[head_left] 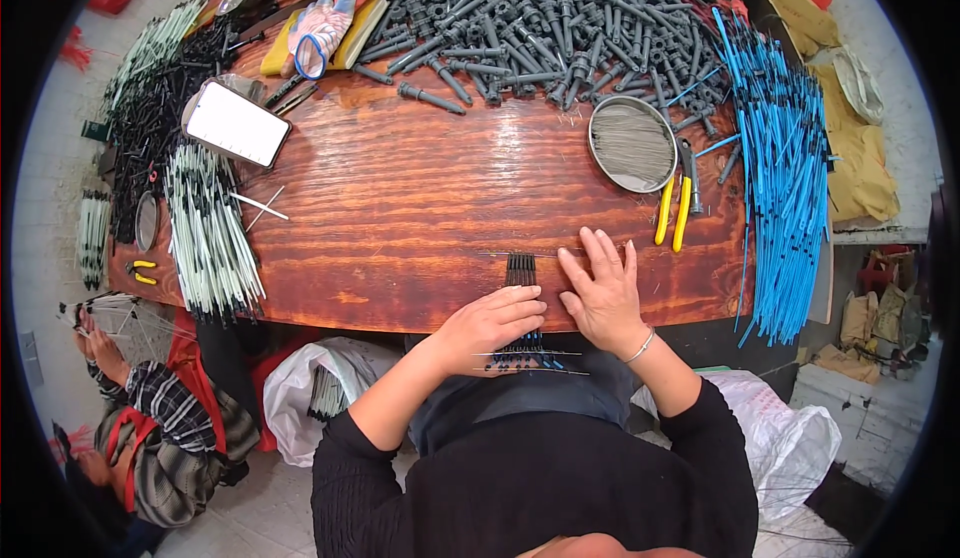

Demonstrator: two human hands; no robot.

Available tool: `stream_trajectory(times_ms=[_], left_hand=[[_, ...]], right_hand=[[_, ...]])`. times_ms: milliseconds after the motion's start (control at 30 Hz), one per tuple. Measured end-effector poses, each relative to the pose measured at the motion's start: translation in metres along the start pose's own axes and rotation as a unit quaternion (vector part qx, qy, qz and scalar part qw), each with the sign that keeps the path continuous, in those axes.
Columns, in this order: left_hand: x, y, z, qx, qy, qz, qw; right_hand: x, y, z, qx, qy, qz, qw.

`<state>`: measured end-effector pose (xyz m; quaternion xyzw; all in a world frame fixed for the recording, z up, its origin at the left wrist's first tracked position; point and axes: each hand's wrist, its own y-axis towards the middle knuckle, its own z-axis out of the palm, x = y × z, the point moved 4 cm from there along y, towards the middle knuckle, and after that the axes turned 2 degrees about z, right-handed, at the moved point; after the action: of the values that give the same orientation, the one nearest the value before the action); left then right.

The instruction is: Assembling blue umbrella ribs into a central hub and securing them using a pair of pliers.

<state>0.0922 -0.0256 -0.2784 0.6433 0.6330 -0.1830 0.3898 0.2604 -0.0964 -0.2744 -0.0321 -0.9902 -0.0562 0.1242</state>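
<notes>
At the near table edge, my left hand lies across a row of thin black rods, its fingers pressed together over them. Toward me, past the edge, the row continues into black-and-blue ends above my lap, crossed by thin wires. Another thin wire lies across the rods' far ends. My right hand is just right of the row, palm down with its fingers spread, and nothing shows in it. The left thumb and the rods' middle part are hidden.
Grey plastic tubes are heaped at the back. Right of me are a round tin of thin wires, yellow-handled pliers and blue rods. Leftward lie a phone and pale rods. Another person's hands work at lower left.
</notes>
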Motion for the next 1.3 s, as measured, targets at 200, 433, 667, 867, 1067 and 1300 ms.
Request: stream_trajectory(times_ms=[200, 433, 667, 867, 1067, 1300], left_hand=[[0.001, -0.001, -0.001, -0.02, 0.004, -0.005, 1.0], [0.005, 0.0, 0.005, -0.081, -0.009, -0.024, 0.996], [-0.042, 0.022, -0.018, -0.13, 0.035, 0.015, 0.991], [-0.046, 0.008, 0.04, -0.18, -0.226, -0.08, 0.954], [-0.052, -0.019, 0.072, -0.26, -0.229, -0.076, 0.935], [-0.101, -0.051, -0.074, -0.126, -0.012, -0.268, 0.955]], right_hand=[[0.013, -0.02, -0.022, 0.041, 0.221, -0.061, 0.973], [0.074, -0.019, 0.011, -0.053, 0.446, -0.016, 0.893], [0.069, -0.021, -0.051, -0.036, 0.647, 0.011, 0.762], [0.085, -0.038, -0.095, -0.049, 0.629, -0.079, 0.772], [0.07, -0.065, -0.019, 0.023, 0.645, -0.047, 0.762], [0.08, -0.061, -0.024, 0.085, 0.698, -0.036, 0.71]])
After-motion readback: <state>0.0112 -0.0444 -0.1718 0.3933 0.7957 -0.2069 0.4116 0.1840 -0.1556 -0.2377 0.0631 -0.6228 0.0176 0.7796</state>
